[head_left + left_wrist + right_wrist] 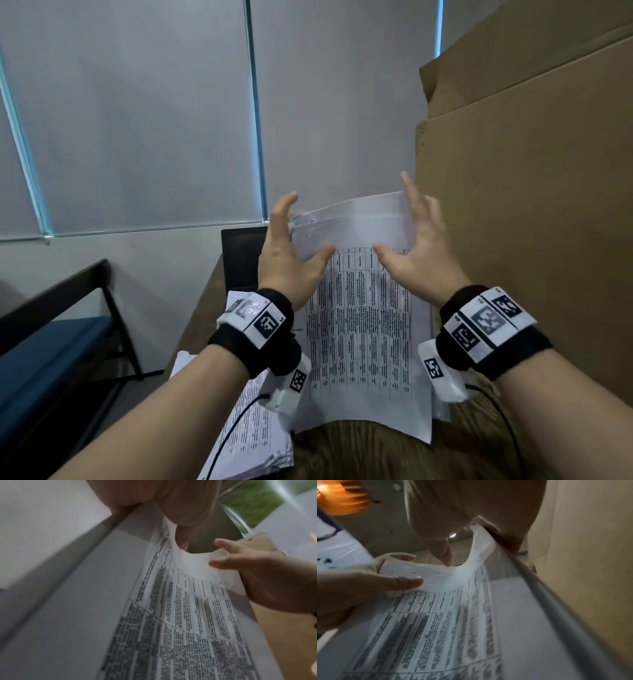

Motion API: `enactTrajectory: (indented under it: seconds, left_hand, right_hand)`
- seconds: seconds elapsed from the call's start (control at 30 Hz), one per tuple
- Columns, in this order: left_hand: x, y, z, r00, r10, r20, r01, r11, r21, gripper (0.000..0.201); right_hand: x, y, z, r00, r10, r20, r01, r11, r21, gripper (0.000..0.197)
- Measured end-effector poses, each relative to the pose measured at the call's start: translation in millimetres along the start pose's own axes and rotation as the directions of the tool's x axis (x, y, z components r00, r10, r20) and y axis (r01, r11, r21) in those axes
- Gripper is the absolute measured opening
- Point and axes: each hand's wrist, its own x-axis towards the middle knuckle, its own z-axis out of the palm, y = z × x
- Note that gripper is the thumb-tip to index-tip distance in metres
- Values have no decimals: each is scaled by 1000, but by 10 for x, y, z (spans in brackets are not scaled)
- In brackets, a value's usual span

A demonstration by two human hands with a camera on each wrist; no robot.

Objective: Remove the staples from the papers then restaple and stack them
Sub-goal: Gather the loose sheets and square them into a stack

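Note:
A sheaf of printed table papers (359, 325) stands upright on the wooden table (376, 452), its top bowed away from me. My left hand (305, 229) holds its upper left corner, thumb on the front and fingers spread behind. My right hand (394, 214) holds the upper right edge the same way, index finger pointing up. In the left wrist view the thumb (180, 513) lies on the papers (180, 615), with the right hand (257, 574) across from it. The right wrist view shows the papers (436, 622) and the left hand (368, 588). No stapler or staple remover shows.
A thick stack of printed papers (253, 435) lies at the table's near left corner, under my left forearm. Tall cardboard sheets (531, 171) stand close on the right. A black chair back (239, 257) is behind the table, and a blue bench (44, 359) is to the left.

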Motion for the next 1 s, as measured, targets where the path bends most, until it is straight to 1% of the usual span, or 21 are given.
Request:
enactTrajectory:
  seconds: [0.07,0.1,0.13,0.17,0.2,0.27,0.3,0.33,0.4,0.47,0.53,0.6,0.7,0.77,0.8,0.83,0.87,0.9,0.93,0.97,1.0]
  left_hand:
    - [25,-29,-10,999,41,28,-42,998,44,74]
    - [43,-40,-28,998,55,28,-56,997,46,66]
    - [64,-61,-51,998,62,22,-63,997,38,57]
    - [83,-73,-75,998,63,20,-64,998,24,50]
    - [98,-70,-97,998,58,32,-58,998,9,46]
    - [132,-53,-131,996,49,72,-49,999,-8,40]
    - [149,-51,-145,994,54,93,-53,999,-9,39]
    - [167,-53,-161,992,56,112,-55,998,-10,38]
    - [194,-40,-196,988,60,146,-56,998,-31,40]
    - [208,-35,-206,982,59,179,-53,998,-36,40]
    - [214,-38,-208,980,50,194,-43,998,-43,40]
    - [206,-56,-212,982,36,186,-30,999,-37,39]
    - [173,-64,-204,979,47,198,-41,998,-37,42]
    - [174,-61,-206,978,24,208,-14,999,-51,41]
    - [176,-63,-211,980,9,199,3,998,-57,40]
    - [174,-87,-212,984,-10,178,22,998,-67,40]
    - [156,-118,-215,987,-41,157,55,995,-83,43]
    - [117,-163,-210,986,-82,146,98,990,-104,50]
    - [56,-196,-203,979,-139,151,159,979,-130,60]
    - [-15,-227,-184,965,-198,171,226,961,-160,67]
    - [-88,-232,-151,948,-249,198,284,943,-172,65]
  right_hand:
    - [40,-31,-17,999,-22,-50,14,989,-148,65]
    - [51,-22,-35,994,-28,-105,11,987,-160,52]
    - [56,3,-52,987,-36,-154,14,990,-143,45]
    - [51,17,-70,983,-45,-180,23,993,-120,45]
    - [48,21,-86,983,-52,-175,34,994,-105,51]
    - [58,16,-101,991,-79,-105,65,989,-131,66]
    - [71,24,-96,991,-103,-90,88,984,-157,66]
    - [87,47,-87,984,-137,-109,117,978,-173,58]
    - [117,102,-93,959,-193,-206,159,972,-171,32]
    - [125,153,-119,942,-207,-265,169,973,-158,19]
    - [126,199,-141,940,-224,-259,201,973,-111,18]
    - [104,231,-132,939,-257,-228,252,966,-51,23]
    - [61,235,-132,940,-236,-247,246,969,10,21]
    - [49,238,-150,943,-203,-262,233,968,88,26]
    - [35,241,-149,955,-149,-255,195,966,168,35]
    - [8,237,-148,972,-54,-228,117,954,274,48]
    - [-37,252,-145,982,64,-177,12,918,397,62]
    - [-100,252,-133,979,179,-97,-104,849,519,72]
    - [-175,276,-102,962,274,9,-224,765,604,75]
    - [-249,280,-65,935,339,107,-328,707,626,71]
    - [-303,272,-15,906,389,164,-406,696,592,61]
